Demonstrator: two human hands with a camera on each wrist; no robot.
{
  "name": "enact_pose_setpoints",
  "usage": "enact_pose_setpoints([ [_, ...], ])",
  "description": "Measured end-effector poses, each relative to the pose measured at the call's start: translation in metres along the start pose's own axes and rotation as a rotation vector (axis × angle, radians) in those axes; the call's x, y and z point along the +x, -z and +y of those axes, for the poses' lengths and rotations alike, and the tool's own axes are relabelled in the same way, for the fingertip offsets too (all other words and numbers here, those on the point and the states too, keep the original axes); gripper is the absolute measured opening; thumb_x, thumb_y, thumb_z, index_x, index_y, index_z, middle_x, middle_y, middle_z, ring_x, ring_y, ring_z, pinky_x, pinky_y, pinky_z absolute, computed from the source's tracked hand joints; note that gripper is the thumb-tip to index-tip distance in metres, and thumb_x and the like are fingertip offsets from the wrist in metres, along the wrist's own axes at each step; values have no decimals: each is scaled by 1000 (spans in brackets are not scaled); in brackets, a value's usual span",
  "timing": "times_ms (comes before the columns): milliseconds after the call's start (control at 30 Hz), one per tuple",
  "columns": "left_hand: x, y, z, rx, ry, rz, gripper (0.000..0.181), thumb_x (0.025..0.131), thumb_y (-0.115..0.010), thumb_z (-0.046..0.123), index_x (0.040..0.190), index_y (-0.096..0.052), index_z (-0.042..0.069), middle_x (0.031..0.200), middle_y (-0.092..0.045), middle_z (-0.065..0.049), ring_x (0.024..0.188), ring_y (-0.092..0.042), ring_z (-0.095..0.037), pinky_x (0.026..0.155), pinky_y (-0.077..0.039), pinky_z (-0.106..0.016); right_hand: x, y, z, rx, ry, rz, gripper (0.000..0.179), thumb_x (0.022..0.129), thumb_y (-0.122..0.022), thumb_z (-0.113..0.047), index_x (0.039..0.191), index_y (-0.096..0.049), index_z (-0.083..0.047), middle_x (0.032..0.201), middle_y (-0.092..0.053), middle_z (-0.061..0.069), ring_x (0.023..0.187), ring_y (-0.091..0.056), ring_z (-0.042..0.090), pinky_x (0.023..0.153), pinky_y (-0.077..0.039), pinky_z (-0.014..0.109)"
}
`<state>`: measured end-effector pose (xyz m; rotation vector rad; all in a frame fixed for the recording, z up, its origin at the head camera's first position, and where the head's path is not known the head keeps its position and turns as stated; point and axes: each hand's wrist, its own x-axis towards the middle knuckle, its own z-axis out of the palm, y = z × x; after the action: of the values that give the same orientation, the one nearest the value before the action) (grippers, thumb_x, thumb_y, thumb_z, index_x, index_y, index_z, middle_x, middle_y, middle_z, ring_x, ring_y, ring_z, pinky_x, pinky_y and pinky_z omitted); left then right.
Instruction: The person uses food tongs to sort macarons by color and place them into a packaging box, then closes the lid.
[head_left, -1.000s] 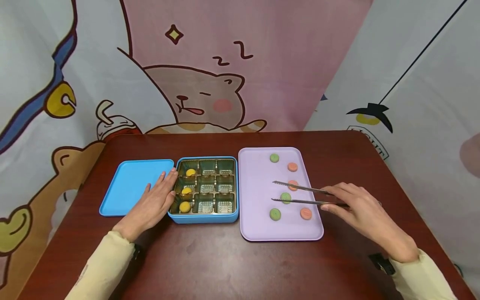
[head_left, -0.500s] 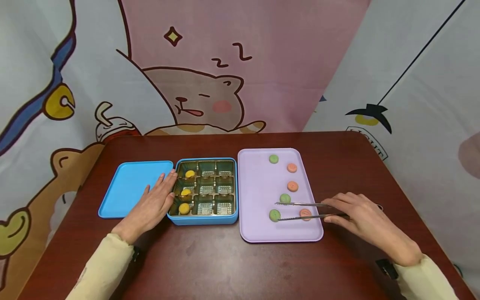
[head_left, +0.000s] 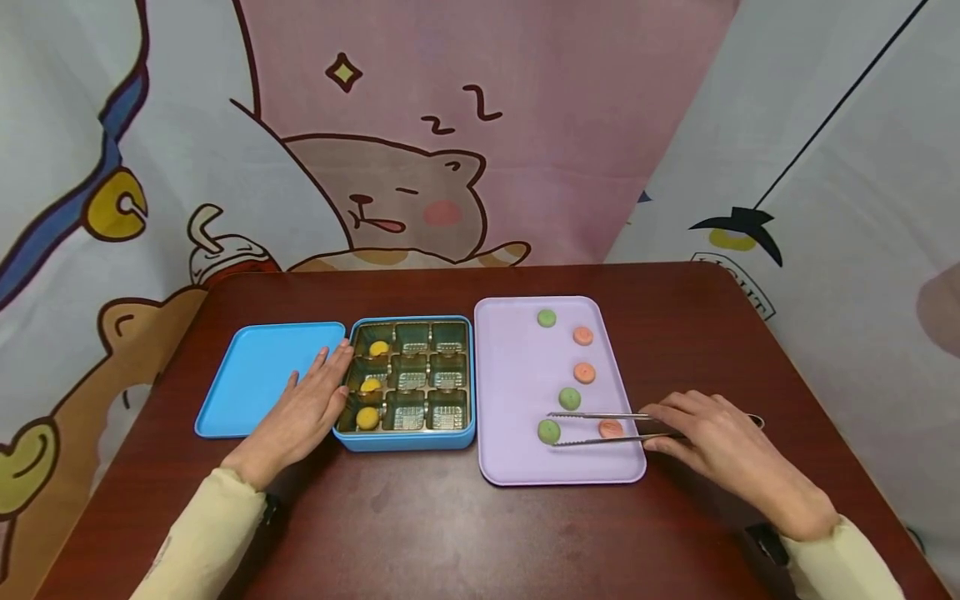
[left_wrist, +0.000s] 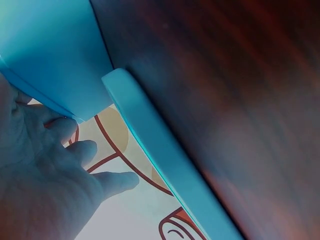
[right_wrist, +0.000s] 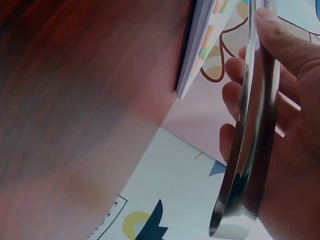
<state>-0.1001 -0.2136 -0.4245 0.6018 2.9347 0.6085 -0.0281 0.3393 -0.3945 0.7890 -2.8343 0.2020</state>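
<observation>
Head view: tray (head_left: 510, 392) between hands (head_left: 302, 417) (head_left: 723, 443)

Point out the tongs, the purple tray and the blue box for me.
Tongs (right_wrist: 257, 115): right wrist view, on the metal about midway along the visible length.
Purple tray (head_left: 513, 392): head view, on the bare surface toward its left side.
Blue box (head_left: 407, 442): head view, on its front wall.

Got serrated silver metal tongs (right_wrist: 257, 130), spread apart, pointing left over flat lavender tray (head_left: 513, 375), just beside frontmost round green piece (head_left: 548, 432). Also see uncovered blue rectangular box (head_left: 408, 442) left of tray, with gold nine-cell insert (head_left: 410, 419) and round yellow pieces (head_left: 367, 418) down left column.
</observation>
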Motion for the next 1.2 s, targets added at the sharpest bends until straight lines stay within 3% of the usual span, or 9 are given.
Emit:
enact_pose_setpoints([
  [467,1,0,0,11,1,1,61,114,-36,32,166,-17,7,173,-12,-9,157,-12,-41,113,-13,-78,1,-5,-1,-18,46,37,41,76,-91,-34,111,-79,-16,96,-70,-5,84,-64,16,70,-53,43],
  [1000,0,1,1,16,9,-5,62,114,-35,34,166,-17,7,173,-13,-10,157,-12,-40,114,-13,-77,0,-5,-6,-10,6,-41,38,81,-88,-33,113,-79,-14,100,-72,-2,85,-63,16,76,-55,45],
  [1200,0,1,1,19,8,-6,62,114,-36,33,166,-17,7,173,-13,-10,157,-12,-41,114,-13,-77,0,-5,-6,-17,24,-28,38,80,-89,-31,112,-79,-13,97,-71,-3,82,-62,14,73,-56,43],
])
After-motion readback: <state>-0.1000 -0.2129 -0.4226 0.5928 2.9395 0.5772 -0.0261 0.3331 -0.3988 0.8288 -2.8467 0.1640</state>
